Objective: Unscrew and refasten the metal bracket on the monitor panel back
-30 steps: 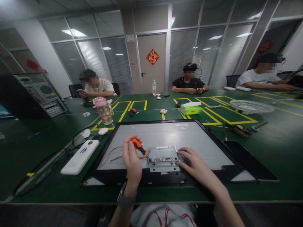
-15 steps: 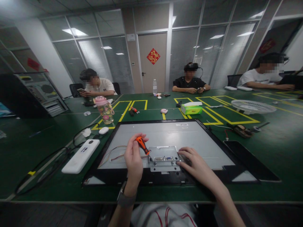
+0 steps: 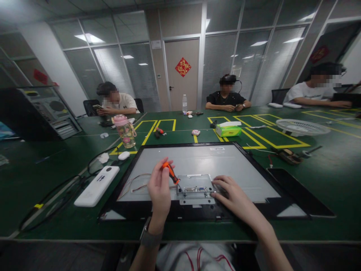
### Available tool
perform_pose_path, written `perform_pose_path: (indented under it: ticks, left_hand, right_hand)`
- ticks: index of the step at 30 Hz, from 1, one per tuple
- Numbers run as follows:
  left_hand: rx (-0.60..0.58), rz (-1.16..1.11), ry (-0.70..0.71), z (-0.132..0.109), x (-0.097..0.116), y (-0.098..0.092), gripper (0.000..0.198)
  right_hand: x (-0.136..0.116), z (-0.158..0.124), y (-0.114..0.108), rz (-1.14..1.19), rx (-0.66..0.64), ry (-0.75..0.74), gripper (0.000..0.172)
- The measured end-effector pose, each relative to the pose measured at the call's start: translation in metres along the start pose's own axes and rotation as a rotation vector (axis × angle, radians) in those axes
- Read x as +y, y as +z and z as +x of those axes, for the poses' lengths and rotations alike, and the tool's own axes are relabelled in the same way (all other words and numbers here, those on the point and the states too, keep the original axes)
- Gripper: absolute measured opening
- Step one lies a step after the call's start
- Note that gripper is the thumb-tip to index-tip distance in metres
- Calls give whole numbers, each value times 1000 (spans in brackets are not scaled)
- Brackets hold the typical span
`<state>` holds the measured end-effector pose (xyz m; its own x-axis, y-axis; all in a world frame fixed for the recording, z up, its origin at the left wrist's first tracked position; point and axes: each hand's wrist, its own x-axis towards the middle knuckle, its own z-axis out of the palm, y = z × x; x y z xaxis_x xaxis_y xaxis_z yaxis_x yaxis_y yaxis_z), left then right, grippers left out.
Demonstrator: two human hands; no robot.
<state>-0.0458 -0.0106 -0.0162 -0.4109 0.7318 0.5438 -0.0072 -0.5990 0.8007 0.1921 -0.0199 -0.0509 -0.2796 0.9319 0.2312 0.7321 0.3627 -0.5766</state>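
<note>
A monitor panel (image 3: 237, 165) lies face down on the green table, its grey back up inside a black frame. A small metal board cover (image 3: 195, 188) sits near its front edge. My left hand (image 3: 158, 190) is closed round an orange screwdriver (image 3: 170, 172), whose tip rests at the cover's left edge. Lying flat on the cover's right side, my right hand (image 3: 232, 195) has its fingers spread and holds nothing. Thin wires (image 3: 132, 184) run from the cover toward the left.
A white power bank (image 3: 96, 186) and black cables (image 3: 56, 199) lie left of the panel. A pink-lidded bottle (image 3: 124, 131), a green tissue box (image 3: 228, 130), a white fan grille (image 3: 301, 127) and a computer case (image 3: 42, 113) stand farther back. Three people sit at the far side.
My left hand has turned the screwdriver, its handle tipping more upright and slightly rightward. My right hand has stayed on the cover.
</note>
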Motion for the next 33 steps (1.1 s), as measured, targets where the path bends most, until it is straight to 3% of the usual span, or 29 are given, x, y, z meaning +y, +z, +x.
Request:
perform_pose_path:
  ticks: [4,9,11,18,24,30,33]
  left_hand:
    - [30,116,145,4,1,1,17]
    - [13,-25,-59,2,-1,1,33]
    - [8,-45,-69,1,0,2,33]
    - [54,113,152,2,2,3,21]
    - [15,-55,-65,-1,-3,0,34]
    - [-7,71,141,0,3,2,23]
    - [-14,100,157,1,3,0,21]
  right_hand:
    - [-3,0,-1,1,-2,9,28]
    - [-5,-1,-2,8,-7,5,26]
    - [-5,-1,-2,11,1,2,26]
    - [-3,-2,-1,5,16,-5,27]
    - [-2,0,-1,-11,8,-1,28]
    - [0,0,1,-18,15,-10,28]
    - [0,0,1,-15,19,-9,28]
